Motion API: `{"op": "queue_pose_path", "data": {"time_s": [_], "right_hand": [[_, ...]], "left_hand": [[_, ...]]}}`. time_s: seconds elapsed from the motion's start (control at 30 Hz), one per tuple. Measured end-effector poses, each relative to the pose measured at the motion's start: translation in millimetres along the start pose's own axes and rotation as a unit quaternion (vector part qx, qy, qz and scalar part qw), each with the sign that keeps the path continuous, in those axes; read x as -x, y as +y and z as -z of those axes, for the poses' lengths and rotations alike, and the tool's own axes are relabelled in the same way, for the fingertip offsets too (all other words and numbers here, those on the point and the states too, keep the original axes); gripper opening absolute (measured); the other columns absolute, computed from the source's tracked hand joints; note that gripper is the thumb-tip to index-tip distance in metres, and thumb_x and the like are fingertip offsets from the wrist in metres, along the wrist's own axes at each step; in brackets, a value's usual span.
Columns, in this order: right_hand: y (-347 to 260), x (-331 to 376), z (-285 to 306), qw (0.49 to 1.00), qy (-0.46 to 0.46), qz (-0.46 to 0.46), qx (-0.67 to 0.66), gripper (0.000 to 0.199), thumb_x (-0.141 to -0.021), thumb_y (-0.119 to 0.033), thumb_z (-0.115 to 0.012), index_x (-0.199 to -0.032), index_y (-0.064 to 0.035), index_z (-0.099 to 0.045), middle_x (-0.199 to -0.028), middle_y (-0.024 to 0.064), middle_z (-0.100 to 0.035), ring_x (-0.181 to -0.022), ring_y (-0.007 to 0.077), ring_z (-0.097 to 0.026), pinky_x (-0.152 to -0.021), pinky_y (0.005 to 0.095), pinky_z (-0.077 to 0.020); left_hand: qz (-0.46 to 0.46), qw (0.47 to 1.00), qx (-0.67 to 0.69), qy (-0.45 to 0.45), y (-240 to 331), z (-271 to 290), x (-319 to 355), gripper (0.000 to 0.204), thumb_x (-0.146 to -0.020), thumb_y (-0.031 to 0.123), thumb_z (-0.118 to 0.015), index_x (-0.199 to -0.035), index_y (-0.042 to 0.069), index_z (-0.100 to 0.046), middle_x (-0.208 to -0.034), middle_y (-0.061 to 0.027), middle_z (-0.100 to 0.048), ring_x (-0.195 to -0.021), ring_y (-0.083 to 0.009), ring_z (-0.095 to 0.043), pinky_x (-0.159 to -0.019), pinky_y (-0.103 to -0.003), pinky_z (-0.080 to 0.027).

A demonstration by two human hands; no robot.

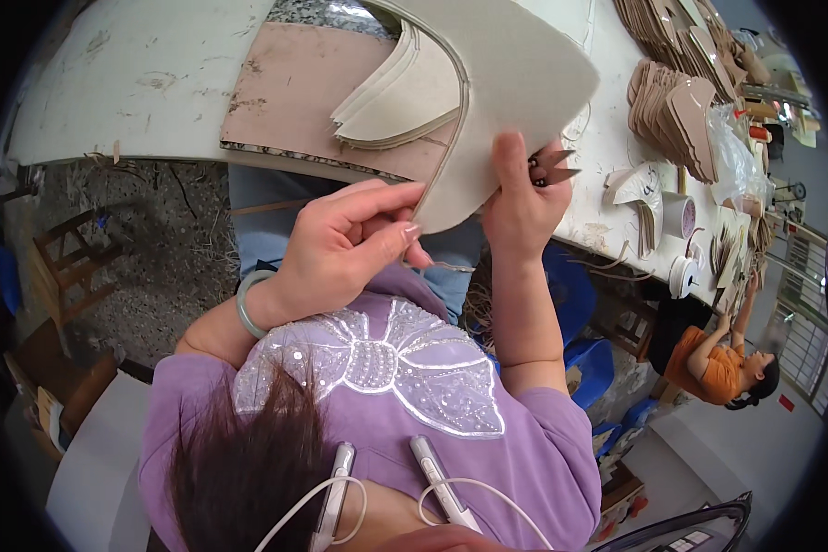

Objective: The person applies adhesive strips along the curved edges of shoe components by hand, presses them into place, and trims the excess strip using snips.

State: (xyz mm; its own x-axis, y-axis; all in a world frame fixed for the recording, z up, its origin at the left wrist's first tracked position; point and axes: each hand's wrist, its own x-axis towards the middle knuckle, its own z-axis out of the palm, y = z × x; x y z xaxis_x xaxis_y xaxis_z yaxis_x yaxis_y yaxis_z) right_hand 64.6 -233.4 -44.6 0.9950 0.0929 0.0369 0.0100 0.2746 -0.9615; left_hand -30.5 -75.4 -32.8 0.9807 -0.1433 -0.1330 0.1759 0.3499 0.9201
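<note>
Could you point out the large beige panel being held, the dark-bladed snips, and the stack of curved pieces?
Beige panel (515, 83): head view, on its broad flat face.
Snips (558, 176): head view, on the lower blade.
Stack of curved pieces (412, 97): head view, on the top piece.

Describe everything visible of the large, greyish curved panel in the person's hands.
The large, greyish curved panel resembles stiff, matte fabric or board. A raised border follows its concave left edge; its right side juts to a blunt corner, its lower end is rounded, and its top runs out of view. It overhangs the white table; the left hand pinches its lower left edge, the right hand grips its lower right, thumb on top.
</note>
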Motion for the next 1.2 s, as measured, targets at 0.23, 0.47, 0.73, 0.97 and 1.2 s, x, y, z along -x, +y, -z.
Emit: {"op": "queue_pose_path", "data": {"time_s": [0.23,0.47,0.73,0.97,1.2], "right_hand": [[13.4,22.2,-29.2,0.988,-0.078,-0.132,-0.015,0.045,-0.075,-0.001,-0.067,-0.113,0.0019,-0.043,-0.091,0.0077,-0.061,-0.081,0.0141,-0.061,-0.067,0.0239,-0.0507],[15.7,15.8,-1.5,0.951,-0.119,-0.271,0.088,0.018,-0.093,-0.017,-0.043,-0.103,-0.0037,-0.048,-0.074,0.0002,-0.052,-0.044,0.0023,-0.033,-0.039,0.0154,-0.0231],[-2.4,39.4,2.2,0.891,-0.316,-0.269,0.183,0.036,-0.097,-0.027,-0.041,-0.103,0.0041,-0.058,-0.083,0.0044,-0.056,-0.077,0.0096,-0.050,-0.071,0.0234,-0.0413],[2.9,34.4,-14.4,0.885,-0.321,-0.282,0.187,0.036,-0.095,-0.027,-0.046,-0.085,0.0037,-0.061,-0.070,0.0019,-0.058,-0.068,0.0078,-0.050,-0.064,0.0230,-0.0420],[15.6,44.1,-19.9,0.905,-0.266,-0.272,0.190,0.030,-0.092,-0.025,-0.053,-0.089,0.0027,-0.064,-0.065,0.0010,-0.056,-0.062,0.0058,-0.049,-0.056,0.0212,-0.0407]], "left_hand": [[-0.004,0.991,0.059,0.117,-27.6,3.5,-6.6,0.025,-0.086,-0.004,-0.051,-0.109,-0.002,-0.039,-0.091,-0.0119,-0.058,-0.074,-0.0144,-0.063,-0.064,-0.023,-0.051],[-0.038,0.988,0.034,0.146,-45.3,28.0,2.1,0.023,-0.087,0.001,-0.056,-0.103,-0.001,-0.041,-0.085,-0.0123,-0.060,-0.068,-0.0133,-0.063,-0.058,-0.022,-0.051],[-0.226,0.945,-0.170,0.164,-53.8,31.5,9.3,0.030,-0.085,-0.001,-0.058,-0.103,0.001,-0.035,-0.083,-0.0124,-0.057,-0.068,-0.0135,-0.061,-0.056,-0.022,-0.052],[-0.266,0.938,-0.155,0.160,-56.0,34.6,11.2,0.033,-0.082,-0.001,-0.061,-0.103,-0.001,-0.036,-0.083,-0.0130,-0.060,-0.075,-0.0156,-0.064,-0.059,-0.024,-0.055],[-0.178,0.968,-0.086,0.157,-57.7,40.2,18.5,0.034,-0.084,0.001,-0.060,-0.109,0.001,-0.037,-0.084,-0.0098,-0.058,-0.066,-0.0107,-0.059,-0.052,-0.020,-0.048]]}}
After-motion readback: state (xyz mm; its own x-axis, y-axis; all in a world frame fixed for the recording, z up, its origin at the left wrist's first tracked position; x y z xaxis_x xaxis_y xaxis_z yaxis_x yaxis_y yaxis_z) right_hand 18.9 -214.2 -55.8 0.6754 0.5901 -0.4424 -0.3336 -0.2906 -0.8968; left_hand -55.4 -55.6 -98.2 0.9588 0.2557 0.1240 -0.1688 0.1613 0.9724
